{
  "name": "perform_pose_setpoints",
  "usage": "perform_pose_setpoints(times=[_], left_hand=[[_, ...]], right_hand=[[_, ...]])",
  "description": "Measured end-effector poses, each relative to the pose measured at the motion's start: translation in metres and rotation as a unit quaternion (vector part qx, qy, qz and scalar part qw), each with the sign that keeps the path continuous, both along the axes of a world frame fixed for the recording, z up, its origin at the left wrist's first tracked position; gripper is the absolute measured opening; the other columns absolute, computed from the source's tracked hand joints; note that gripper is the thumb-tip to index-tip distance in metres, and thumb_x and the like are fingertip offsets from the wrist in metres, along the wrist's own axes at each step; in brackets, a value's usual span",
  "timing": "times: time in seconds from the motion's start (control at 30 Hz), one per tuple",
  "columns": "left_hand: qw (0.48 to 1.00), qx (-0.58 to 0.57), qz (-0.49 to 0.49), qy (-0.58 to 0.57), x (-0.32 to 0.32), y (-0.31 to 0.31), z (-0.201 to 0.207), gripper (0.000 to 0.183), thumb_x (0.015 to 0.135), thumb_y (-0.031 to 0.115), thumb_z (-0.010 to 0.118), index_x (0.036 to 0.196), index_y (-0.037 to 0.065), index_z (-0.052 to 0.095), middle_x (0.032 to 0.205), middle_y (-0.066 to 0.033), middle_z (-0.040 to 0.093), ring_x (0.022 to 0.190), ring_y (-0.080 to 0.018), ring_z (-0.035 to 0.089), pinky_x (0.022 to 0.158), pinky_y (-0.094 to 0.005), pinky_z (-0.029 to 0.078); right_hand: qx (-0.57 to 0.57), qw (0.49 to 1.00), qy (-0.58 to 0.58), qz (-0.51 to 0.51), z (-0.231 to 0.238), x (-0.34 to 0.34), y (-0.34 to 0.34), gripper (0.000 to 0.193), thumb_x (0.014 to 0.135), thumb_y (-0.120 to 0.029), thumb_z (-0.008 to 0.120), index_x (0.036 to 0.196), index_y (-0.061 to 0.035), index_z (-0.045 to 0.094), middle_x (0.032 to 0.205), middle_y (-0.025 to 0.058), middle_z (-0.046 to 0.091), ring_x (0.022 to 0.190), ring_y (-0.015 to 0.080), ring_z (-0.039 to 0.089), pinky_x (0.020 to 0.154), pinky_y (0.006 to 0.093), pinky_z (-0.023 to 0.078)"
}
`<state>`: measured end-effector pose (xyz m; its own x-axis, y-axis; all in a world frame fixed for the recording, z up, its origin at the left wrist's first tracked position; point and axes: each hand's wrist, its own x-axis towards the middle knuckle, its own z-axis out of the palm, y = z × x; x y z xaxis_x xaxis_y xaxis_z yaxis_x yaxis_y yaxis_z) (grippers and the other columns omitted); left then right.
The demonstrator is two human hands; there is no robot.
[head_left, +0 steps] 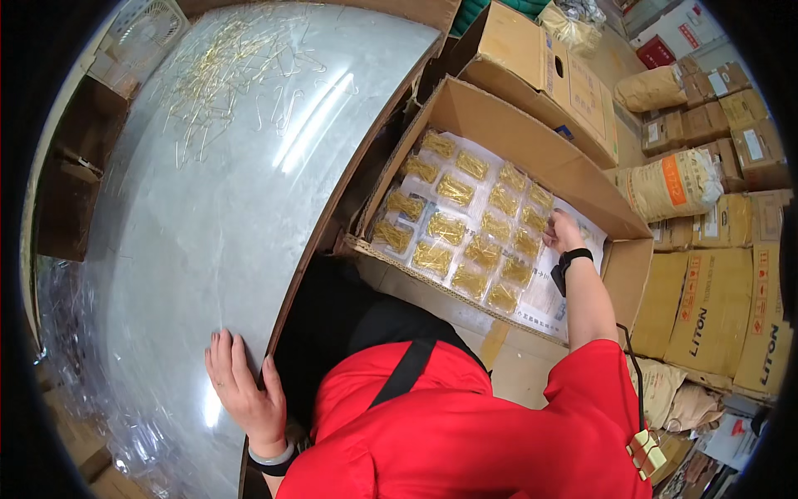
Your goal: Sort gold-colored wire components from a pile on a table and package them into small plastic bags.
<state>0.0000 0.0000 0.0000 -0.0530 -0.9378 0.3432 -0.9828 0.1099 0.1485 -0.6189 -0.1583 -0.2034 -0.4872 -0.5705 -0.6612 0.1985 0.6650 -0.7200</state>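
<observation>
My left hand (241, 387) rests on the near edge of the grey table (208, 249), its fingers stretched out and nothing in them. Inside an open cardboard box (524, 137) to my right lie several clear plastic packs of gold wire hooks (446, 227), set in rows over printed paper (544, 303). My right hand (565, 231) reaches into the box at the right end of the rows. Its bent fingers close on the edge of a pack of gold wire hooks (534, 218); the fingertips are partly hidden.
Loose gold wire hooks (220, 75) are heaped at the table's far end, near a white fan (150, 29). Clear plastic cases (141, 441) pile up along its left side. A closed carton (540, 71) stands behind the open box. Stacked cartons (715, 291) and sacks (669, 183) line the right.
</observation>
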Motion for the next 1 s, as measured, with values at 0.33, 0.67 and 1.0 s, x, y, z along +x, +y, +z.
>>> perform_pose_setpoints(times=[0.33, 0.67, 1.0], left_hand=[[1.0, 0.007, 0.003, -0.002, -0.004, 0.0, 0.002, 0.045, 0.094, 0.008, 0.066, 0.136, -0.004, 0.055, 0.144, -0.021, 0.054, 0.136, -0.0431, 0.048, 0.116, -0.0514, 0.036], [1.0, 0.009, 0.007, -0.01, -0.004, -0.003, 0.004, 0.047, 0.093, 0.007, 0.066, 0.137, -0.004, 0.055, 0.144, -0.0212, 0.054, 0.137, -0.0424, 0.048, 0.116, -0.0507, 0.035], [1.0, 0.009, 0.0, -0.01, -0.002, -0.003, 0.005, 0.047, 0.093, 0.007, 0.065, 0.138, -0.004, 0.055, 0.145, -0.0211, 0.054, 0.137, -0.0423, 0.047, 0.116, -0.0503, 0.035]], right_hand=[[0.012, 0.998, 0.062, 0.011, 0.025, 0.021, -0.005, 0.041, 0.101, -0.017, 0.046, 0.142, -0.0107, 0.047, 0.073, -0.0003, 0.041, 0.056, 0.0119, 0.038, 0.046, 0.0301, 0.036], [0.012, 0.996, 0.069, 0.05, 0.027, 0.026, -0.007, 0.042, 0.102, -0.022, 0.048, 0.142, -0.0095, 0.048, 0.087, 0.0016, 0.049, 0.072, 0.0131, 0.048, 0.057, 0.0303, 0.047], [-0.024, 0.986, 0.157, 0.061, 0.007, 0.011, 0.003, 0.026, 0.101, -0.025, 0.052, 0.111, -0.002, 0.061, 0.068, 0.0012, 0.05, 0.056, 0.0138, 0.046, 0.049, 0.0318, 0.037]])
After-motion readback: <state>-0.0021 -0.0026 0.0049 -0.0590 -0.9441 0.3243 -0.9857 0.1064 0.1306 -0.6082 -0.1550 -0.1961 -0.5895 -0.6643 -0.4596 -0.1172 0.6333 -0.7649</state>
